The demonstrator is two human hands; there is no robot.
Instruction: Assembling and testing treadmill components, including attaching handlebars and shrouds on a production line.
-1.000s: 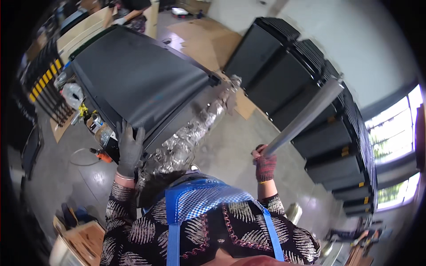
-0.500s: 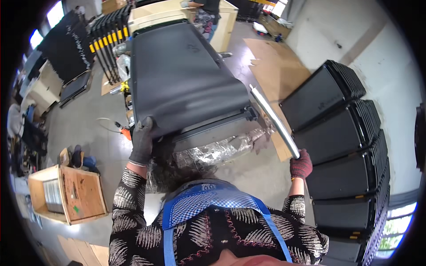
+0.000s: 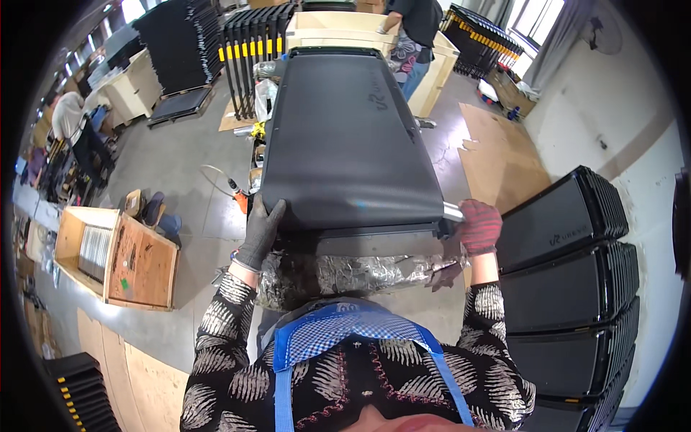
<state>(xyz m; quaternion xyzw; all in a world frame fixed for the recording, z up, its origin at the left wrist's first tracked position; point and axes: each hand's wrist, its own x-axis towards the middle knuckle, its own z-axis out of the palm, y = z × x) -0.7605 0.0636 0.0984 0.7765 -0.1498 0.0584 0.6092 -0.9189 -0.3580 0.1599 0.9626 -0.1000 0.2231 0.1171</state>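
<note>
A long deck wrapped in a black treadmill belt lies in front of me. My left hand, in a dark glove, grips the belt's near left corner, thumb on top; the fingers underneath are partly hidden. On the opposite side, my right hand, in a red and black glove, is closed around the outer end of a silver metal roller. Most of the roller is out of sight inside the belt's near fold, which bulges upward. A dark crossbar runs just below that fold.
A plastic-wrapped roll lies between me and the deck. Stacked black decks lean along the right wall. An open wooden crate stands at left, an orange-handled tool beside the deck. A co-worker stands beyond the far end.
My right hand has brought the roller from beside the deck leftward into the belt's fold, leaving only its end showing. My left hand stays at the belt's left corner. The view has shifted.
</note>
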